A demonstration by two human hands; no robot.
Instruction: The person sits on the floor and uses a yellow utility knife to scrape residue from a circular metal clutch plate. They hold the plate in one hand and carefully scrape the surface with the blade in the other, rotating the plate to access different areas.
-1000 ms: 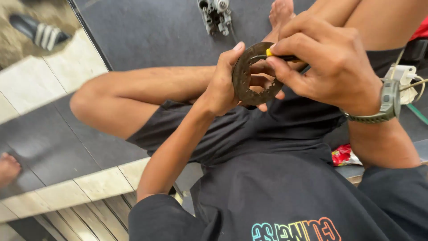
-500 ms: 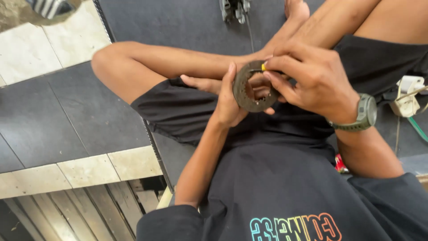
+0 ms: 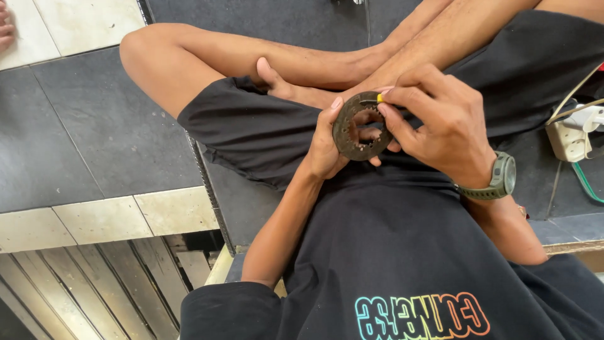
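My left hand [image 3: 327, 148] grips a rusty, dark metal ring [image 3: 352, 132] with small teeth along its inner edge, holding it upright above my lap. My right hand [image 3: 434, 123] pinches a thin tool with a yellow tip [image 3: 379, 98] against the ring's top rim, and some of its fingers reach through the ring's hole. A grey-green watch [image 3: 500, 179] is on my right wrist. I sit cross-legged in black shorts and a black shirt.
A white power adapter [image 3: 569, 135] with cables, one of them green, lies on the dark floor tiles at the right. Pale tiles [image 3: 94, 217] and wooden slats [image 3: 94, 283] run along the lower left. Another person's toes [image 3: 5, 28] show at the top left.
The view has dropped and shifted, so my legs and hands sit lower and more central. Both hands keep hold of the ring and the tool; the metal parts at the top have left view.
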